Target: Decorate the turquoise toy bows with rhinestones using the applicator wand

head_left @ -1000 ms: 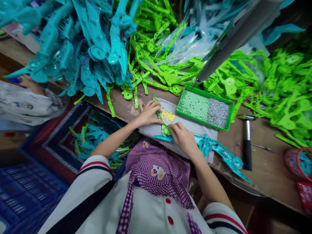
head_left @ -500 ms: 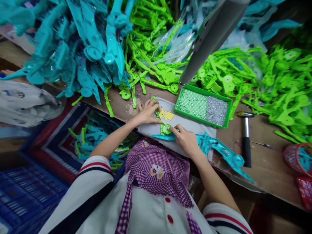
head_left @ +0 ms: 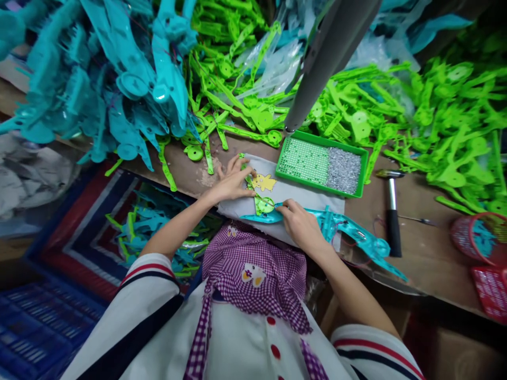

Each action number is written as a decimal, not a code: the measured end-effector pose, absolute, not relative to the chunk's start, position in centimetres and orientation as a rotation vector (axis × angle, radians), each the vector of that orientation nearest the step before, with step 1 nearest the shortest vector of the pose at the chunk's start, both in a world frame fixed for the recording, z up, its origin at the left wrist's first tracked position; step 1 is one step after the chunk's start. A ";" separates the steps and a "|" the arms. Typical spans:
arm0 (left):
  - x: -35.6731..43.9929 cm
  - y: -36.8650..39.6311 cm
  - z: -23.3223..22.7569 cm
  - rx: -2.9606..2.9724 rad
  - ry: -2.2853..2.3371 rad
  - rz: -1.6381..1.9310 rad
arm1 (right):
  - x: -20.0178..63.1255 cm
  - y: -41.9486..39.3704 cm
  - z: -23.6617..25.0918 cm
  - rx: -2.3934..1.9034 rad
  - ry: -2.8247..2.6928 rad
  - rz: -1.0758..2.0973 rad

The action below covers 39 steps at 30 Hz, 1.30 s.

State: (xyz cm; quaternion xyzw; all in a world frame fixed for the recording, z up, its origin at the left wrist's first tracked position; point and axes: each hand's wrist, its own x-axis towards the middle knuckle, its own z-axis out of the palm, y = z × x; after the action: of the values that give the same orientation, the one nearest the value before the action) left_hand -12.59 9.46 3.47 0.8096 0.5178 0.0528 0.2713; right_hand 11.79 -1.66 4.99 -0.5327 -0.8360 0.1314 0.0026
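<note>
Fingers of the right hand (head_left: pixel 299 224) are pinching together on the green piece (head_left: pixel 262 205), now lying over a blue piece (head_left: pixel 259 217) on the gray cloth (head_left: pixel 312 198) in the middle. Left hand (head_left: pixel 233 182) is pressing it flat, fingers spread, as before. Everything is sitting slightly more to the left in the frame than earlier.

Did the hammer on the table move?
No. The hammer lies right of the green tray, the same as before; only the head camera shifted.
</note>
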 end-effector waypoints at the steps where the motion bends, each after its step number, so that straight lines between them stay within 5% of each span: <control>1: -12.5 8.8 3.8 2.214 1.406 0.183 | 11.8 -1.6 5.0 -1.668 -2.630 0.419; 11: -7.3 -0.4 3.4 2.529 1.292 0.393 | 12.5 -1.2 4.2 -1.637 -2.532 0.560; 22: -8.0 0.4 2.0 2.591 1.155 0.271 | 14.2 -0.2 4.2 -1.440 -2.367 0.855; 39: -7.8 0.8 2.9 2.531 1.124 0.220 | 15.0 0.4 4.5 -1.704 -2.278 0.791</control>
State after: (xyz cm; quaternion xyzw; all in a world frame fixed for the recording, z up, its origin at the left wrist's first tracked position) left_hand -7.84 0.82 2.89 0.8961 0.3978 0.0779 0.1807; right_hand 14.98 0.36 4.47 -0.5744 -0.7681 0.2668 0.0941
